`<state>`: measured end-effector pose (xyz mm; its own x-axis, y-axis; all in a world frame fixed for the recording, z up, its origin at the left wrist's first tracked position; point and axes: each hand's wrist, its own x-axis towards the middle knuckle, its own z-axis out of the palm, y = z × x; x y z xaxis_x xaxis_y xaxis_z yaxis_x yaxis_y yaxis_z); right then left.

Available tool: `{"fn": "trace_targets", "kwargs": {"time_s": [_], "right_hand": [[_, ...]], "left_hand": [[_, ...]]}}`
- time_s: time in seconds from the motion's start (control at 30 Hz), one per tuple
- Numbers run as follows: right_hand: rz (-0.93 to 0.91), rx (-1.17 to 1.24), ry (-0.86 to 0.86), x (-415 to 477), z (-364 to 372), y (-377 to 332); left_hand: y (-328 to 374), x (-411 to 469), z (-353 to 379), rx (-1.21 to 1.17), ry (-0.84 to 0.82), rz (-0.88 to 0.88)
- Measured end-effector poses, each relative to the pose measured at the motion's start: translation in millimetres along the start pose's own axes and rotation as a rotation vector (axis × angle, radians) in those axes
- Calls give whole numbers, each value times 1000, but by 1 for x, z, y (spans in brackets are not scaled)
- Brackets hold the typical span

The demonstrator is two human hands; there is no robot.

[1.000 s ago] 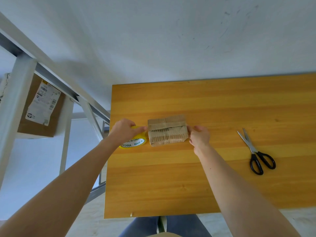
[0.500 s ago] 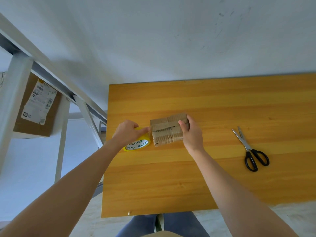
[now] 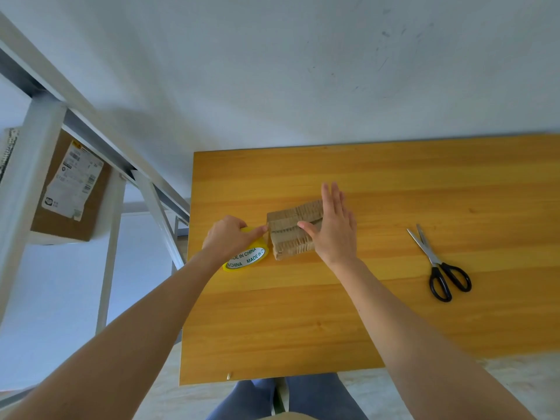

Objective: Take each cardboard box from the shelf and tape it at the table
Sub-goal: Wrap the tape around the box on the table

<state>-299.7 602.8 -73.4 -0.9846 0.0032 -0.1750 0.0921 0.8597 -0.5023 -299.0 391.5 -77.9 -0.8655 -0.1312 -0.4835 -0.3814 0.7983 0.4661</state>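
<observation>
My left hand [image 3: 227, 237] curls over the yellow tape roll [image 3: 247, 258] near the table's [image 3: 303, 322] left edge, forefinger touching the small cardboard box [image 3: 286, 237] beside it, while my right hand [image 3: 335, 230] lies flat on that box, fingers straight, scissors [image 3: 439, 263] well off right.

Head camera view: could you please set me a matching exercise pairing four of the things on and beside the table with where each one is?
Things
1. tape roll
2. small cardboard box
3. scissors
4. labelled box

Places
A. on the shelf, left of the table
B. under the flat right hand
C. gripped by the left hand
D. lying on the table's right part, away from both hands

Pairs: 1-C, 2-B, 3-D, 4-A
</observation>
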Motion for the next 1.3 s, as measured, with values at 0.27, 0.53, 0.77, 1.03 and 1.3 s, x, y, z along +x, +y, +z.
{"fn": "trace_targets", "kwargs": {"time_s": [0.27, 0.53, 0.77, 1.03, 1.3], "right_hand": [[347, 183, -150, 7, 1, 0], [-290, -183, -89, -8, -6, -11], [-395, -341, -273, -18, 13, 7], [-414, -333, -234, -17, 16, 13], [-410, -324, -260, -16, 15, 12]], "left_hand": [[4, -6, 4, 8, 9, -6], [16, -8, 9, -10, 8, 24], [35, -8, 18, -163, -178, 77], [23, -2, -3, -78, -276, 173], [12, -3, 2, 156, -233, 290]]}}
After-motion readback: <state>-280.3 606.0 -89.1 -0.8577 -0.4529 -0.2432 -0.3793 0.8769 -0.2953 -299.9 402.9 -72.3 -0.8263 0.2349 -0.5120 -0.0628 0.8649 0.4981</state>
